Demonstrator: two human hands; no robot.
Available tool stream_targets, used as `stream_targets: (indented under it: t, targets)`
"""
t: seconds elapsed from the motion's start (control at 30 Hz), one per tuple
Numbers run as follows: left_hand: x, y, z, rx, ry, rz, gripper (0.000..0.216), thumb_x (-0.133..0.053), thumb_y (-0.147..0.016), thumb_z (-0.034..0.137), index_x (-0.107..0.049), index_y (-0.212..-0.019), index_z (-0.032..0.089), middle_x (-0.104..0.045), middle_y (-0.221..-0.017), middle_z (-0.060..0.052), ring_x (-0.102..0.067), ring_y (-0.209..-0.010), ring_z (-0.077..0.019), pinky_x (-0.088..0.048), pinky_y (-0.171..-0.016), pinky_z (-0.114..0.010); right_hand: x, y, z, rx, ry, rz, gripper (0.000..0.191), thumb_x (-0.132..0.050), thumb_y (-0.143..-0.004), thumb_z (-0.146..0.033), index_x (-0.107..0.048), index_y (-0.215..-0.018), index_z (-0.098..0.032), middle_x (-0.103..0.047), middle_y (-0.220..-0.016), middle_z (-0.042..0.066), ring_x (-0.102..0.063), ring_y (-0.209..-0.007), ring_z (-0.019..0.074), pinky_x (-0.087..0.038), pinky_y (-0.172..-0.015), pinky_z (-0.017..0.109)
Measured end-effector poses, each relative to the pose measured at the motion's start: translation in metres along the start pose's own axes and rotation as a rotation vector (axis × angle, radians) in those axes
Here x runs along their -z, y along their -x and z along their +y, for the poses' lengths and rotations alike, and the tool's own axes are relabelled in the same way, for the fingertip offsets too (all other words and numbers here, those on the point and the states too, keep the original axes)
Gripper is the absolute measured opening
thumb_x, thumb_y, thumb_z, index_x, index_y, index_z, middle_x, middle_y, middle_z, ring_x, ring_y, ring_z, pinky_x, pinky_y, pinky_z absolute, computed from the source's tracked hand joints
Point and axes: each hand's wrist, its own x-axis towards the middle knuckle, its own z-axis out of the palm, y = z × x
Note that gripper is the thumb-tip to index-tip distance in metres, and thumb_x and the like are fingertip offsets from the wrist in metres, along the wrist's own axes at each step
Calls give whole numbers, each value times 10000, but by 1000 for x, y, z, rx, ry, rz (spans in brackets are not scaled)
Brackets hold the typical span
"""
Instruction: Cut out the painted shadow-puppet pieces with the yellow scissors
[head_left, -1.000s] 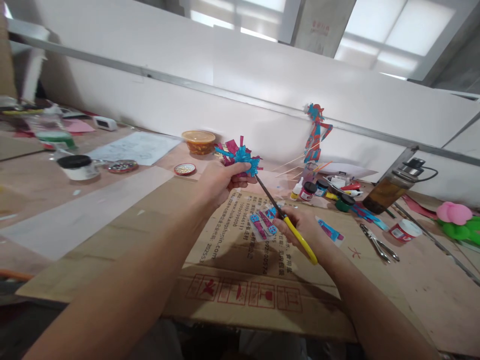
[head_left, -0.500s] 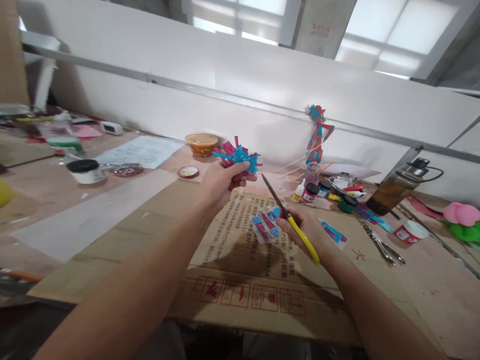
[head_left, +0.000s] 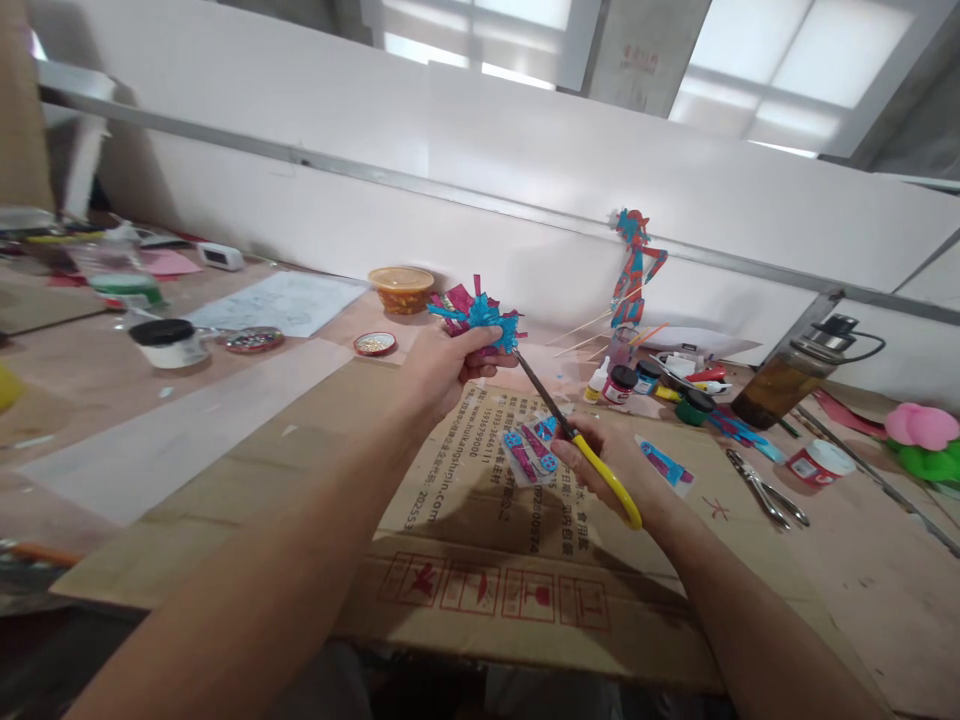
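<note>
"Where are the long yellow-handled metal scissors (head_left: 596, 463)?"
"Right of the spiky blue-and-magenta cutout (head_left: 487, 314), over the flat brown cardboard sheet (head_left: 450, 530)."
"And the round orange plastic tub (head_left: 401, 292)?"
"Behind that, past the round red-rimmed lid (head_left: 374, 344)."

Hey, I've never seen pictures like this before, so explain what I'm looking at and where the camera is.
There's no machine here. One camera, worn on a person's head, looks forward and down, so the bare arms reaching in are the wearer's own. The left hand holds a spiky, flat blue-and-magenta cut-out. The right hand holds yellow-handled scissors with dark metal blades, their tip close to that cut-out. Beneath the hands lies a flat brown printed cardboard sheet, bearing small, flat magenta-and-blue pieces. Farther right are silver metal pliers and a tilted-looking bottle of brown liquid with a dark lid.
</note>
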Motion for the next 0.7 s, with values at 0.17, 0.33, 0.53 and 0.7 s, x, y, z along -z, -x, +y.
stream_targets:
  t: [0.17,0.33,0.53,0.7]
  targets:
    - [-1,0,1,19,-24,1,164,-876,-734,192,-716,-764,170,-778,-723,-54,-800,-633,-204,-519,-537,-235,1,0,2,1,16,-1,492,-540,-1089,-728,-651,-978,-262,-594,-676,-10,-582,-605,185,-410,-559,273]
    - [-2,0,3,35,-42,9,207,-900,-726,208,-700,-767,178,-768,-709,-41,-814,-651,-214,-524,-547,-233,0,0,4,-3,25,4,479,-550,-1094,-728,-673,-1012,-272,-609,-694,-12,-574,-610,185,-401,-566,275]
    - [-3,2,3,36,-28,2,208,-900,-690,210,-703,-751,185,-800,-747,-54,-842,-710,-237,-509,-522,-220,2,1,-2,2,26,-3,480,-537,-1088,-728,-633,-973,-272,-580,-666,-17,-559,-596,186,-390,-567,282]
    - [-2,2,3,33,-53,7,228,-924,-694,223,-707,-748,175,-777,-713,-52,-829,-673,-235,-528,-551,-241,2,1,-3,-2,23,-3,493,-547,-1080,-735,-604,-931,-269,-589,-680,-11,-550,-602,186,-383,-562,285]
